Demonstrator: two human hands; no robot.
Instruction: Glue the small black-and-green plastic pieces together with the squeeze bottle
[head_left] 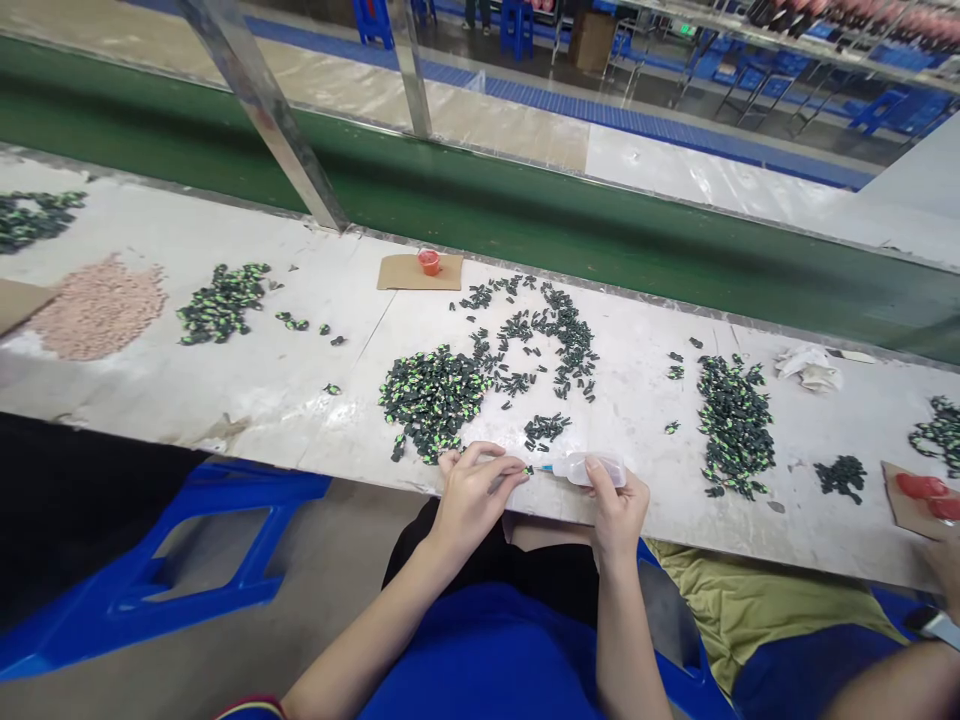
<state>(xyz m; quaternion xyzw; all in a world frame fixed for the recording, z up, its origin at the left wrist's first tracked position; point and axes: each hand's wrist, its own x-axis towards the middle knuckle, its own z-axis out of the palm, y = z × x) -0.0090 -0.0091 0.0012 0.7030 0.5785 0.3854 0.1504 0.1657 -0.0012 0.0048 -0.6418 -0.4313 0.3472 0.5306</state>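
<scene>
And the left hand (476,490) is leaning in at the near side of the black-and-green heap (433,400), forearm slanting, thumb and forefinger pinching a tiny black-and-green piece (529,470) just right of the heap's near edge! Farther right of that heap, the right hand (621,508) is curling firmly round a translucent squeeze bottle (574,468), thumb pressing its side, forearm standing nearly straight. The blue nozzle (545,468) is pointing left, right beside the piece; whether they're touching, I can't tell.

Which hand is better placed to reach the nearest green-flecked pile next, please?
Probably the left hand: it is beside that pile, though pinching a piece; the right hand, farther off, holds a squeeze bottle.
</scene>
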